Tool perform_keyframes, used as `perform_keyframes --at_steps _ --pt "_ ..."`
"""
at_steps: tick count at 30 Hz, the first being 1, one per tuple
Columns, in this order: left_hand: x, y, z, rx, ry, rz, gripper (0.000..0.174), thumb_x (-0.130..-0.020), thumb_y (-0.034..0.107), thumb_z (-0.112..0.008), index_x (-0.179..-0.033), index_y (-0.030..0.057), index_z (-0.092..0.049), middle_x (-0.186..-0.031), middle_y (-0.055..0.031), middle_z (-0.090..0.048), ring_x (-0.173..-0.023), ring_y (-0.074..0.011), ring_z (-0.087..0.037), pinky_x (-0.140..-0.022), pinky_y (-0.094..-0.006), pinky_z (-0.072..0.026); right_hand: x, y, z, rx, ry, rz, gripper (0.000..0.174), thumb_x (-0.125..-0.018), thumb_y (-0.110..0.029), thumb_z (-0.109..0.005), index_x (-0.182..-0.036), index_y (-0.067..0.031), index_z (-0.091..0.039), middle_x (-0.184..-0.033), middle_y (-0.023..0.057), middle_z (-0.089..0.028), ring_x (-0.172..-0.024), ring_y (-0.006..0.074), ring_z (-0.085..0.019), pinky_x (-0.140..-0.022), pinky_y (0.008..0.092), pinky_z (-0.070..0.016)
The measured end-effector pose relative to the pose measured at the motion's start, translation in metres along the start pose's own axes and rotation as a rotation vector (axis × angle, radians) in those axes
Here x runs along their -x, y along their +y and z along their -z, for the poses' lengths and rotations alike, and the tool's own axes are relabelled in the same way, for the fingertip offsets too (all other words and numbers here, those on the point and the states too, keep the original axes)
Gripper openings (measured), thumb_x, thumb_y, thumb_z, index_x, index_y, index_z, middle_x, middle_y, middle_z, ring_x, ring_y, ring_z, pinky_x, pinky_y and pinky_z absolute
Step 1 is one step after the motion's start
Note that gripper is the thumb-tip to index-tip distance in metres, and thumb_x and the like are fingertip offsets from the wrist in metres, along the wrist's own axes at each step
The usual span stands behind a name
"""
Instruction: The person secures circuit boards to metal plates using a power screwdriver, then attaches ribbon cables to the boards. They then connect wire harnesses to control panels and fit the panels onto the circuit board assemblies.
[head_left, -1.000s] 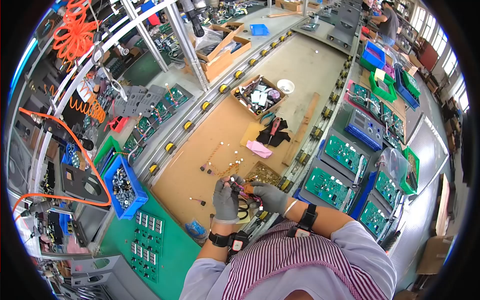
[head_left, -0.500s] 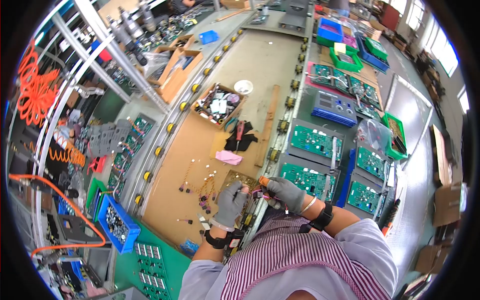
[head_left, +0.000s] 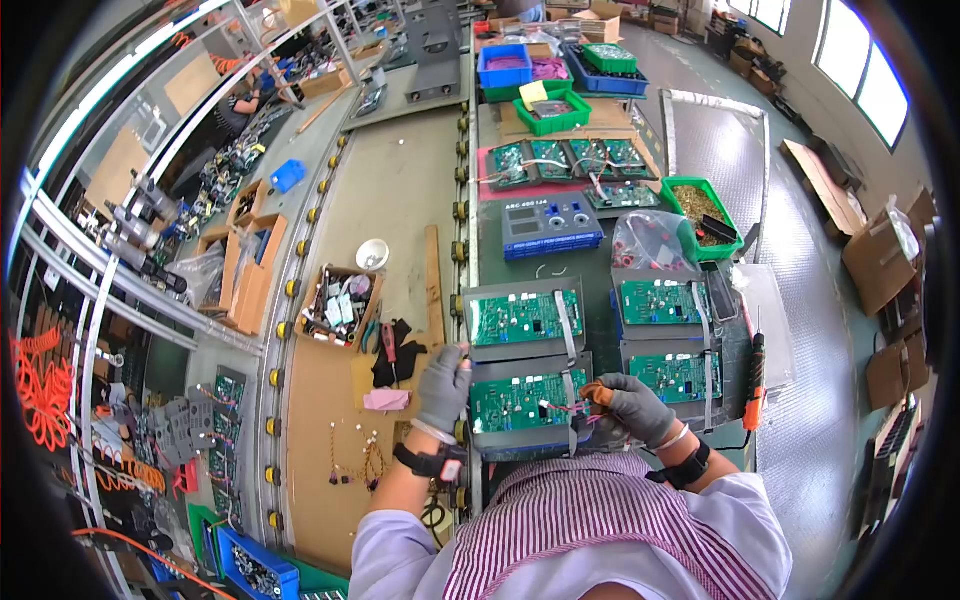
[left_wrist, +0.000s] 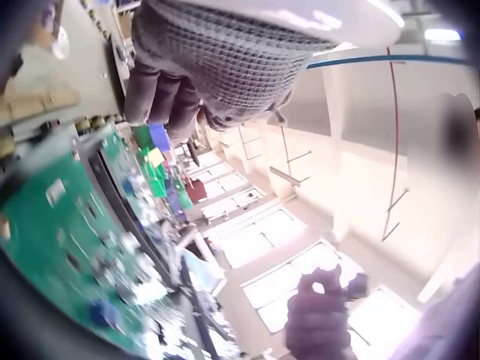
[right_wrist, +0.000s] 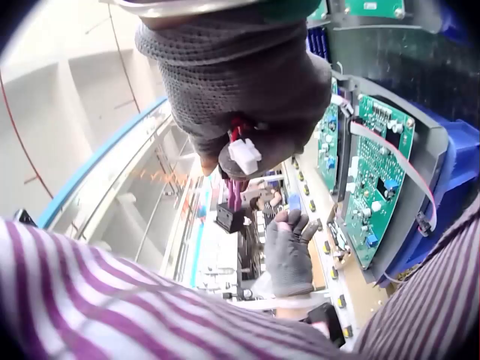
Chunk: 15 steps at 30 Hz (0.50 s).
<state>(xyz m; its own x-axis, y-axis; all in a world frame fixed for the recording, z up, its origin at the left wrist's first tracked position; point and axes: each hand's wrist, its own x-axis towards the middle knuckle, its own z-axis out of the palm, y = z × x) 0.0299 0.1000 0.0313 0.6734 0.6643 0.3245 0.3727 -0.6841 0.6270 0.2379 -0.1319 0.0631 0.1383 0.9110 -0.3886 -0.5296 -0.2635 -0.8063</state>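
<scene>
My right hand point(head_left: 640, 412), in a grey glove with an orange fingertip, grips a small wire harness point(head_left: 568, 407) over the front green circuit boards. The right wrist view shows its white connector point(right_wrist: 244, 155) under the fingers and a black connector point(right_wrist: 229, 217) hanging on purple wires. My gloved left hand point(head_left: 443, 388) is over the conveyor's right rail, left of the nearest circuit board point(head_left: 520, 402); its fingers are loosely bent and nothing shows in them. That board sits on a dark panel, with a grey ribbon cable point(head_left: 566, 325) on the board behind it.
Several more harnesses point(head_left: 372, 462) lie on the brown conveyor board, near a pink cloth point(head_left: 387, 400) and a red-handled screwdriver point(head_left: 389, 342). To the right stands an orange-black electric screwdriver point(head_left: 754, 380). Behind the boards are a blue-grey control panel point(head_left: 550, 225) and a green bin point(head_left: 727, 250).
Both hands have parted and moved right, from the conveyor toward the circuit boards. The harness has travelled in my right hand. The head view has turned right.
</scene>
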Motion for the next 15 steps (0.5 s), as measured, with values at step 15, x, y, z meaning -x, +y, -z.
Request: perform_keyframes --at_steps 15 --pt "-0.097 -0.095 -0.034 -0.727 -0.429 -0.865 0.044 -0.081 0.013 -0.041 -0.125 0.0135 -0.042 -0.134 -0.0092 -0.040 -0.120 -0.0259 -0.042 -0.103 -0.0400 -0.0291 0.031 -0.001 0.031 -0.553 0.066 0.053 0.028 -0.086 -0.017 -0.057 -0.110 -0.0037 -0.053 -0.087 0.0013 -0.059 -0.055 0.0077 -0.052 -0.044 0.0191 -0.0399"
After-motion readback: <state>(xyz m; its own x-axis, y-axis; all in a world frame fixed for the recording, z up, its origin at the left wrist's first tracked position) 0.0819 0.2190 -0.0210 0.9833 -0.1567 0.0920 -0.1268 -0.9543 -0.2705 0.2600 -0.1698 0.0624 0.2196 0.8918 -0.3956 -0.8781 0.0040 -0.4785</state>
